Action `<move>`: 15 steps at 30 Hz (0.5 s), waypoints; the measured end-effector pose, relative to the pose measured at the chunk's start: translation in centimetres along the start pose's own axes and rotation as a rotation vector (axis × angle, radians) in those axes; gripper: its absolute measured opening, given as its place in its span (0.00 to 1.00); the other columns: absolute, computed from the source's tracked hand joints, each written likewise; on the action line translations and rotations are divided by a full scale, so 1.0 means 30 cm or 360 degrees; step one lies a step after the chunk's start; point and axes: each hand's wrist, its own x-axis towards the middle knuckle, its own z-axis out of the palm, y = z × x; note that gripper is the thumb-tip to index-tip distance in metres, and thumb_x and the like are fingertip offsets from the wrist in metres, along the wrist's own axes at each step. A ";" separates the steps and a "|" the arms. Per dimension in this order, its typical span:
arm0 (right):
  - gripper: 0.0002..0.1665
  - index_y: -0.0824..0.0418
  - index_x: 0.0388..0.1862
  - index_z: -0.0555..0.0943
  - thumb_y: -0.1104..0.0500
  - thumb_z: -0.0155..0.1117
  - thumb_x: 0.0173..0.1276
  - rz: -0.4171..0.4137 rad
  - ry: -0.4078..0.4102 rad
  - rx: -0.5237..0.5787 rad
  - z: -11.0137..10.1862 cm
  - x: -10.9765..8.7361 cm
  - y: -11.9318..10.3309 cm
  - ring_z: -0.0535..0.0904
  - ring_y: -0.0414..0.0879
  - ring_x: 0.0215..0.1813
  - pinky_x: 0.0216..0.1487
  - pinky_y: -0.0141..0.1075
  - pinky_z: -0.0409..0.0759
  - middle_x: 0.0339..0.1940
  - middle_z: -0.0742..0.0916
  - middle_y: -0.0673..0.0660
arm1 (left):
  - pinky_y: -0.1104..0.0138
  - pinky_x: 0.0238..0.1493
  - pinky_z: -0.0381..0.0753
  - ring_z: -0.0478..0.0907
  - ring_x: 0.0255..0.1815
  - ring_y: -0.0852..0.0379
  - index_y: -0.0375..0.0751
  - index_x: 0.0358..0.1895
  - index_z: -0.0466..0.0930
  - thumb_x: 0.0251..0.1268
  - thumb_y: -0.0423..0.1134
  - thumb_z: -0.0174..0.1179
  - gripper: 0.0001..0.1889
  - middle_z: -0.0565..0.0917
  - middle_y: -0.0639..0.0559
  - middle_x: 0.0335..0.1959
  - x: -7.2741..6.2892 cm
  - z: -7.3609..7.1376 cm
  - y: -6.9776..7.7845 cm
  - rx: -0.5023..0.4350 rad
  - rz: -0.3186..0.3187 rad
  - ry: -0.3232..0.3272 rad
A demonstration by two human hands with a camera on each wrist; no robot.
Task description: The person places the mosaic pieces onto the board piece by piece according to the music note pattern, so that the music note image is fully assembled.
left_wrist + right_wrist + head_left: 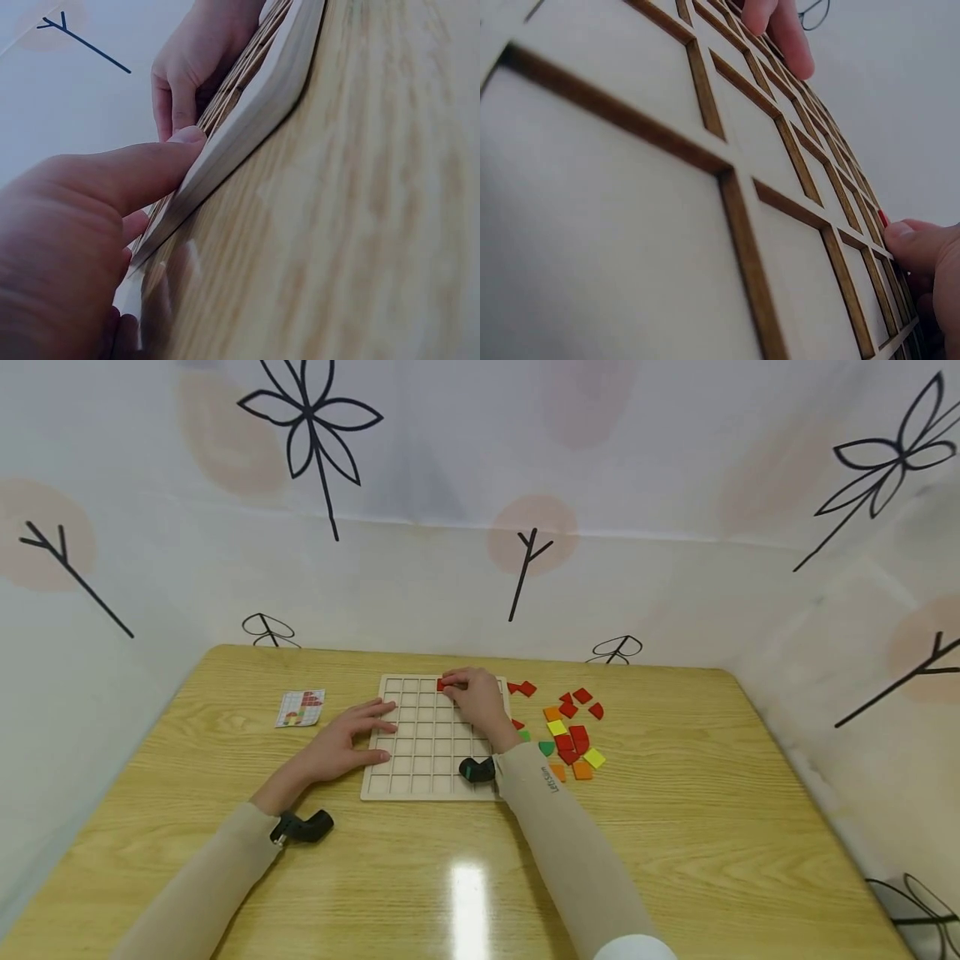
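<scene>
A small, flat red tile (440, 685) is at the farthest row of the pale wooden grid board (420, 797), right of its middle. The board's near edge is parallel to the front, and the light wood-grain table (712, 827) extends from it toward the person. Behind the table's far edge rises a white cloth (420, 593) with drawn black flowers.

At the board's right, flat loose tiles (577, 733) in red, orange, yellow and green are scattered; a few lie close to the edge, partly hidden by the right forearm (577, 843), which crosses over the board's right part. To the left lies a printed paper card (302, 710), apart from the board.

The left hand (347, 745) rests on the board's left edge with its fingers spread, grasping no tile. The right hand (478, 695) pinches the red tile between thumb and fingertips; the tile shows at the left of these tips.
</scene>
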 end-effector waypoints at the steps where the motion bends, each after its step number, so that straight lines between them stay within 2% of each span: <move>1: 0.10 0.63 0.48 0.88 0.63 0.65 0.71 0.0007 0.0000 -0.0003 0.000 0.001 -0.001 0.79 0.51 0.60 0.57 0.41 0.80 0.58 0.85 0.55 | 0.40 0.73 0.51 0.51 0.79 0.42 0.45 0.59 0.82 0.64 0.43 0.69 0.21 0.64 0.46 0.76 0.001 0.000 0.000 -0.0004 -0.0001 0.0000; 8: 0.10 0.62 0.48 0.88 0.63 0.65 0.71 0.0053 -0.0014 0.0021 0.008 0.002 -0.006 0.78 0.50 0.61 0.57 0.40 0.79 0.59 0.84 0.53 | 0.41 0.73 0.51 0.51 0.78 0.43 0.45 0.59 0.82 0.64 0.43 0.69 0.20 0.64 0.47 0.76 0.000 -0.004 -0.001 -0.0010 -0.0030 0.0007; 15: 0.13 0.58 0.52 0.87 0.64 0.62 0.73 0.0110 0.0012 0.0194 -0.011 -0.005 0.004 0.80 0.47 0.54 0.52 0.39 0.81 0.56 0.85 0.52 | 0.39 0.71 0.52 0.52 0.78 0.40 0.44 0.57 0.83 0.65 0.41 0.68 0.18 0.63 0.42 0.76 0.003 0.005 0.010 0.0002 0.0024 0.0048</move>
